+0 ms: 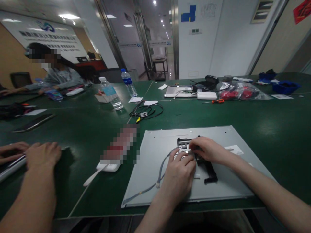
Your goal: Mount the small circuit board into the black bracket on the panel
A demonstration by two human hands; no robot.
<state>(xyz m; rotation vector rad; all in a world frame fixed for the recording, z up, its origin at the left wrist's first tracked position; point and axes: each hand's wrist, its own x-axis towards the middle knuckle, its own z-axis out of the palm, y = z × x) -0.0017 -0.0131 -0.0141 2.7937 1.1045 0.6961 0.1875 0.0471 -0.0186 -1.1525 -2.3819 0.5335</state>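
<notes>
A grey metal panel (218,181) lies flat on the green table in front of me. My left hand (178,173) rests on its middle, fingers curled down on the end of a grey cable (161,168) that runs off toward the panel's lower left corner. My right hand (206,150) is closed in a pinch at the same spot, beside a black bracket (209,171) mounted on the panel. What the fingertips hold is hidden.
Another person's hands (42,155) lie on the table at left, and a further person sits at the far left. A white power bank (109,166), black cables (145,111), two water bottles (110,94), a screwdriver (217,101) and a second panel (178,91) lie around.
</notes>
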